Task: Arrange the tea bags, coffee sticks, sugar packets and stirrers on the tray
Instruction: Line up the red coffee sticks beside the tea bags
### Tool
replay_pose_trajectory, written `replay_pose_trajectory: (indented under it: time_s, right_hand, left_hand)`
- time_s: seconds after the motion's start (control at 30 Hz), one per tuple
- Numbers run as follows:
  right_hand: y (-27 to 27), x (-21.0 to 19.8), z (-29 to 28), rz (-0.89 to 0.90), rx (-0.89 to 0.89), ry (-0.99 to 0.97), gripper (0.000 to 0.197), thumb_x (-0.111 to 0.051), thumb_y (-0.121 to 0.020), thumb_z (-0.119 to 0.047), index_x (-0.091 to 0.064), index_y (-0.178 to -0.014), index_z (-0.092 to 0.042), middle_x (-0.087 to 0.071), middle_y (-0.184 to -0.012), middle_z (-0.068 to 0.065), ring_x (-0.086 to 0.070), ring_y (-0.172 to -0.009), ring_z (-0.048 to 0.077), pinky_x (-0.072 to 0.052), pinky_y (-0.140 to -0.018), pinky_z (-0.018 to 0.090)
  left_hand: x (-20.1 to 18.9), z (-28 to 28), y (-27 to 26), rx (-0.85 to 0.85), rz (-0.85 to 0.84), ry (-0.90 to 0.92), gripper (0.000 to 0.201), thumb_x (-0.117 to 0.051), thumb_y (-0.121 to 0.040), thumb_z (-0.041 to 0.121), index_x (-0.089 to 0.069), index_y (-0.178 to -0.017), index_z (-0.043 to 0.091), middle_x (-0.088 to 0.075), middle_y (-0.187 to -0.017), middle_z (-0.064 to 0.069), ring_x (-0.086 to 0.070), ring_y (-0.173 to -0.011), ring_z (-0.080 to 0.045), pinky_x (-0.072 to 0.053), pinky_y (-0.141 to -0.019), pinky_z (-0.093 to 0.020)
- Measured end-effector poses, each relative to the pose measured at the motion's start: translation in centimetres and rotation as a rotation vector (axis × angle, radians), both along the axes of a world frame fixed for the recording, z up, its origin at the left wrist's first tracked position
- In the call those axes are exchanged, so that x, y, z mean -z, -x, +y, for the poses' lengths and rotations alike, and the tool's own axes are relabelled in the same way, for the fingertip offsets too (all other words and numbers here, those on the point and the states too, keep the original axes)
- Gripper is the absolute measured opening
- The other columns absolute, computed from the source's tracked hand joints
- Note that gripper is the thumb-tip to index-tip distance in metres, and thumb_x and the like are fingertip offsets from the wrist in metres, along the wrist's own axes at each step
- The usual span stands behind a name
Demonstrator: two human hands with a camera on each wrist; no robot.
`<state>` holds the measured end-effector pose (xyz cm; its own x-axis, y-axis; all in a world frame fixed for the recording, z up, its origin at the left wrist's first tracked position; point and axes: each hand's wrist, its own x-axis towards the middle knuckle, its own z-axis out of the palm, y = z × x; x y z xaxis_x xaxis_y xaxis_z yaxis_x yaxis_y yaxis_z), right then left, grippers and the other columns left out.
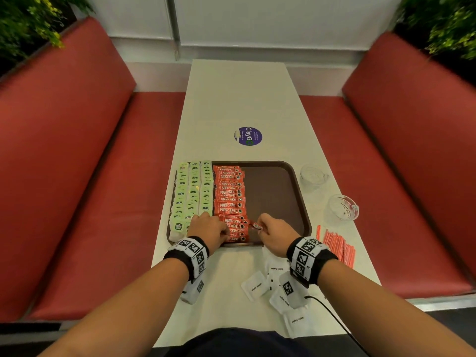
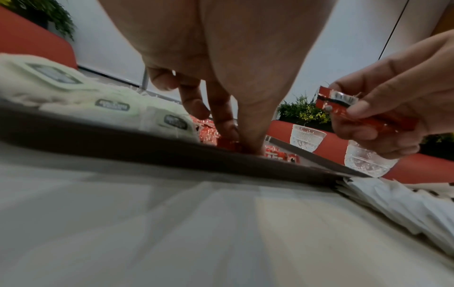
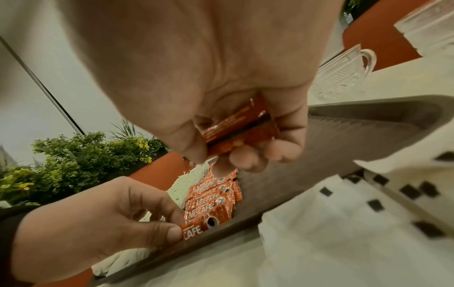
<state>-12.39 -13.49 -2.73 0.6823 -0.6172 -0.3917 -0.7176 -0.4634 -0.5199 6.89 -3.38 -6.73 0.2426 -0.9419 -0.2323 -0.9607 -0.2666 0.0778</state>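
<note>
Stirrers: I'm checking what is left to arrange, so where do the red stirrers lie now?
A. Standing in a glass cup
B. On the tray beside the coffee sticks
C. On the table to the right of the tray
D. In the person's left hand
C: the stirrers lie in a bundle on the table, right of the tray, outside its rim.

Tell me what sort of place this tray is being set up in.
Most likely a booth in a cafeteria or fast-food restaurant. Red padded benches face each other across a long narrow table, which bears a round "ClayGo" sticker, and a brown serving tray sits on it.
</note>
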Motion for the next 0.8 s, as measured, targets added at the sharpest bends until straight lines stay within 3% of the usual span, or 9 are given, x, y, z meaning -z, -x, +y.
replay_pose_trajectory:
  time_s: [0.17,0.27,0.33,0.4,0.47,0.53,0.67,0.8]
  right_hand:
    - [-0.3,0.0,-0.5,0.011,-0.016,-0.013,0.013,-0.050,-0.101,-0.030,-0.060,-0.109,-0.025,-0.063,-0.089,-0.005,-0.060,-0.080,0.016,-0.045,-0.070,0.028]
    - [-0.7,-0.3,-0.7,0.030,-0.058,-0.014,0.022,-0.048,-0.102,-0.026,-0.051,-0.081,-0.029,-0.054,-0.078,-0.010,-0.054,-0.073,0.014,-0.039,-0.063,0.025]
    - [-1.0,-0.4,-0.9,0.056,-0.080,-0.025,0.030,-0.046,-0.103,-0.024,-0.046,-0.074,-0.030,-0.053,-0.075,-0.009,-0.052,-0.069,0.011,-0.037,-0.059,0.023]
    - [-1.3,-0.3,-1.1,0.063,-0.108,-0.060,0.024,-0.047,-0.102,-0.024,-0.053,-0.079,-0.026,-0.056,-0.079,-0.007,-0.054,-0.071,0.012,-0.038,-0.060,0.023]
    - [-1.8,-0.2,-1.1,0.040,-0.137,-0.097,0.017,-0.049,-0.100,-0.024,-0.063,-0.093,-0.019,-0.060,-0.087,-0.005,-0.058,-0.077,0.013,-0.041,-0.065,0.023]
    - [-2.4,-0.1,-0.9,0.013,-0.186,-0.095,0.021,-0.049,-0.099,-0.023,-0.065,-0.102,-0.010,-0.059,-0.094,0.000,-0.059,-0.086,0.018,-0.045,-0.073,0.027]
    - [-3.5,-0.2,-0.7,-0.038,-0.219,-0.035,0.030,-0.044,-0.099,-0.018,-0.064,-0.120,-0.009,-0.054,-0.105,0.006,-0.054,-0.098,0.021,-0.046,-0.087,0.031]
    - [-3.7,0.0,-1.4,0.014,-0.137,-0.006,0.029,-0.044,-0.098,-0.018,-0.063,-0.120,-0.011,-0.054,-0.107,0.006,-0.055,-0.104,0.023,-0.048,-0.095,0.036]
  left_hand:
    - [0.3,-0.5,-0.1,-0.017,-0.024,0.000,0.024,-0.057,-0.093,0.052,-0.070,-0.106,0.037,-0.065,-0.111,0.012,-0.050,-0.107,-0.019,-0.037,-0.092,-0.039]
    - [0.1,-0.6,-0.4,-0.026,0.009,0.014,0.024,-0.058,-0.092,0.053,-0.070,-0.104,0.036,-0.066,-0.110,0.012,-0.050,-0.108,-0.019,-0.037,-0.093,-0.040]
    - [-0.1,-0.6,-0.6,-0.049,0.061,0.072,0.028,-0.054,-0.093,0.057,-0.069,-0.100,0.035,-0.067,-0.102,0.013,-0.052,-0.102,-0.017,-0.039,-0.093,-0.040]
    - [-0.7,-0.5,-0.8,-0.082,0.159,0.151,0.040,-0.041,-0.097,0.059,-0.067,-0.089,0.030,-0.066,-0.086,0.011,-0.054,-0.088,-0.016,-0.041,-0.090,-0.040]
    - [-1.5,-0.6,-0.8,-0.109,0.291,0.214,0.054,-0.029,-0.100,0.060,-0.060,-0.076,0.024,-0.060,-0.069,0.006,-0.054,-0.072,-0.017,-0.042,-0.078,-0.036]
    - [-2.4,-0.7,-0.7,-0.107,0.405,0.212,0.059,-0.026,-0.099,0.062,-0.063,-0.078,0.021,-0.061,-0.067,0.004,-0.057,-0.067,-0.017,-0.043,-0.068,-0.033]
    - [-2.7,-0.7,-0.7,-0.061,0.531,0.146,0.025,-0.056,-0.097,0.044,-0.072,-0.107,0.028,-0.067,-0.089,0.010,-0.059,-0.080,-0.009,-0.050,-0.077,-0.027]
    - [-1.9,-0.3,-1.5,-0.134,0.537,0.177,0.014,-0.068,-0.092,0.032,-0.074,-0.104,0.029,-0.069,-0.094,0.013,-0.061,-0.085,-0.004,-0.048,-0.081,-0.022]
